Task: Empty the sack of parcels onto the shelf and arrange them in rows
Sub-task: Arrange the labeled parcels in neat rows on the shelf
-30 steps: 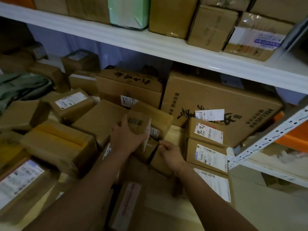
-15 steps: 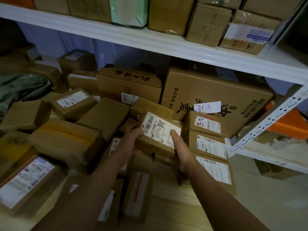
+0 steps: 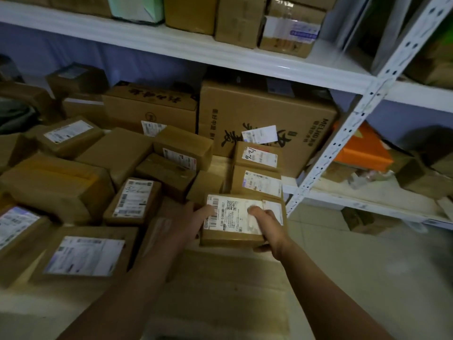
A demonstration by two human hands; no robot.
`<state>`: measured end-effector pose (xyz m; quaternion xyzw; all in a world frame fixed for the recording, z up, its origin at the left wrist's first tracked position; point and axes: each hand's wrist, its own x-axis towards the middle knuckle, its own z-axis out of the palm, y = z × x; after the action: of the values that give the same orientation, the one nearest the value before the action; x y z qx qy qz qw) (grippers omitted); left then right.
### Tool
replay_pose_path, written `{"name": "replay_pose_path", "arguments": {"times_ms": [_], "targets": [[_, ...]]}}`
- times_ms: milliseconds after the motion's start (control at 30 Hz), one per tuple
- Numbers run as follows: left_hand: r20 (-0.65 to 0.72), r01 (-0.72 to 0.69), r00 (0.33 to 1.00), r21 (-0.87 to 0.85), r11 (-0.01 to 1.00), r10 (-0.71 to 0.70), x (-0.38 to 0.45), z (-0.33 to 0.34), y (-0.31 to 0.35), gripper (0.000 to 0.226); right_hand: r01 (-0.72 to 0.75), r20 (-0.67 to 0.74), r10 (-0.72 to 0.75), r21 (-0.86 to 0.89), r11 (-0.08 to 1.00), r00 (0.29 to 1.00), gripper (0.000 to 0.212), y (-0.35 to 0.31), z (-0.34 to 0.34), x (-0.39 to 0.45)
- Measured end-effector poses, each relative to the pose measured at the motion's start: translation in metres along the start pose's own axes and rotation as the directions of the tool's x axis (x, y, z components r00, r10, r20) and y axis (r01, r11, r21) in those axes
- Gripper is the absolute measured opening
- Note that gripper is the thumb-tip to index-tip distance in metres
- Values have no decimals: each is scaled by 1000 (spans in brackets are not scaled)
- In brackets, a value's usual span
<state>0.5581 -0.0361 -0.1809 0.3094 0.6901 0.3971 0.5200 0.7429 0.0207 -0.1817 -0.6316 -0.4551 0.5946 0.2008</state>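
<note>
2 hands, left hand (image 3: 196, 218), right hand (image 3: 268, 225), grasping labelled parcel (image 3: 232, 223), shelf (image 3: 220, 278) holding parcels

My arms come into view bare from the bottom edge up to the wrists: no sleeves, no cuffs, no gloves. My left hand (image 3: 196, 222) has nothing on the wrist that I can see, no watch and no band. My right hand (image 3: 270, 229) is just as plain, with no ring showing on its fingers. Both forearms are slim and unmarked.
</note>
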Motion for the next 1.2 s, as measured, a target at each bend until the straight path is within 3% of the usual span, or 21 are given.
{"name": "replay_pose_path", "arguments": {"times_ms": [200,367,500,767,867,933,1000,1067,1133,1200], "targets": [[183,87,977,145,986,-113,-14,37,-21,19,-156,23,160,-130,979,987,39,42,-29,-3],[106,41,991,330,943,-80,-5,72,-45,25,-276,-82,268,-108,955,960,49,70,-36,4],[71,10,997,363,932,-38,-7,93,-54,31,-225,-231,169,-238,945,958,45,81,-37,16],[86,-10,996,337,941,-20,-4,97,-61,31,-225,-257,168,-213,951,952,38,94,-37,28],[58,-46,998,285,958,30,-8,88,-52,32,-209,-488,42,-294,933,872,44,81,-30,25],[-12,-82,996,289,954,89,-7,76,-42,33,-134,-580,-93,-336,932,809,37,66,-21,17],[-124,-81,984,322,943,127,-3,56,-38,37,-21,-559,-176,-329,944,810,25,49,-9,13],[-255,-74,946,426,902,198,4,31,-42,41,86,-466,-218,-289,954,857,24,37,6,13],[-389,4,873,610,793,295,9,2,-52,44,135,-330,-209,-234,963,921,30,28,23,13],[-436,131,838,746,654,330,11,-22,-63,61,138,-161,-161,-150,979,974,26,25,41,12]]}}
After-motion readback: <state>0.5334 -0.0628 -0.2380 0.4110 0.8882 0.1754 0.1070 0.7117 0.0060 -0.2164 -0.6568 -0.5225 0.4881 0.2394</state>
